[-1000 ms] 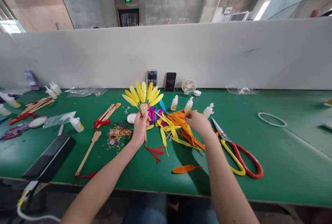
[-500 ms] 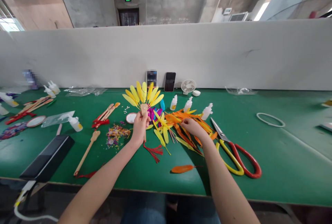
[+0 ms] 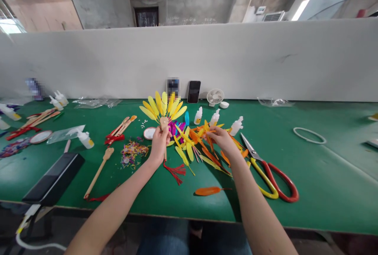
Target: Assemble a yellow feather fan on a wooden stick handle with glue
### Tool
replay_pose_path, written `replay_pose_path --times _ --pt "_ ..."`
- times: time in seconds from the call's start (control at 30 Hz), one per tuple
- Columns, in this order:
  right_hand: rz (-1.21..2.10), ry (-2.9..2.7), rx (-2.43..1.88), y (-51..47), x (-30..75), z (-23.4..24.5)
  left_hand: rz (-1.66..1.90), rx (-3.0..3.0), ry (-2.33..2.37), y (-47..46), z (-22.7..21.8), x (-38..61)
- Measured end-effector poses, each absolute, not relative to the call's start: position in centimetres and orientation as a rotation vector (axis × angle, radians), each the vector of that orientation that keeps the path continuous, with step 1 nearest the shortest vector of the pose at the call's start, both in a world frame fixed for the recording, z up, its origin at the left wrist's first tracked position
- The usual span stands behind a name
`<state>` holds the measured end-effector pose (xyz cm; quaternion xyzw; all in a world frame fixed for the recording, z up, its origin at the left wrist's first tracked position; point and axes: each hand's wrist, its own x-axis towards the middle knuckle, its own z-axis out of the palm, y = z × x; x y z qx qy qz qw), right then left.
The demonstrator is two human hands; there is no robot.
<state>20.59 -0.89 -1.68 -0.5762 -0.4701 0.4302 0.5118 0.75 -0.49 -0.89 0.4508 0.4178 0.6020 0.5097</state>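
Left hand (image 3: 160, 143): gripping the fan (image 3: 164, 121) by its handle.
Fan: over the worktop (image 3: 330, 176), between its near and far edges, yellow feathers uppermost.
Right hand (image 3: 221, 137): fingers at the orange feathers (image 3: 211, 156); unclear whether any is pinched.
Scissors (image 3: 255, 155): beside the right forearm, handles toward the near edge.

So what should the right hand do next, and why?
Probably ease one feather free of the loose feathers: the right hand is right at them, and they overlap, so a gentle pull seems best. The left hand holds the wooden stick with yellow feathers fanned above it.
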Motion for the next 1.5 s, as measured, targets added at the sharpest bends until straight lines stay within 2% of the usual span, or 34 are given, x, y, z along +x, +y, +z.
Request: replay_pose_path --times 0.13,0.37,0.7,1.07,1.5 --pt "1.088 -1.05 -1.339 -0.8 20.0 -1.8 1.423 1.106 0.983 -0.7 -0.7 0.9" --pt "0.948 -0.993 -1.307 -0.5 20.0 -2.0 1.394 1.125 1.002 -0.8 -0.5 1.1" --pt "1.174 -0.756 -1.05 -0.9 18.6 -1.3 1.28 1.135 1.009 -0.9 -1.0 1.4" --pt "1.346 -0.777 -0.9 -1.2 16.0 -1.4 1.073 1.226 1.024 -1.5 -0.7 1.6" --pt "1.197 -0.702 -0.988 -1.2 17.1 -1.4 1.163 1.238 1.035 -1.0 -0.8 1.3"
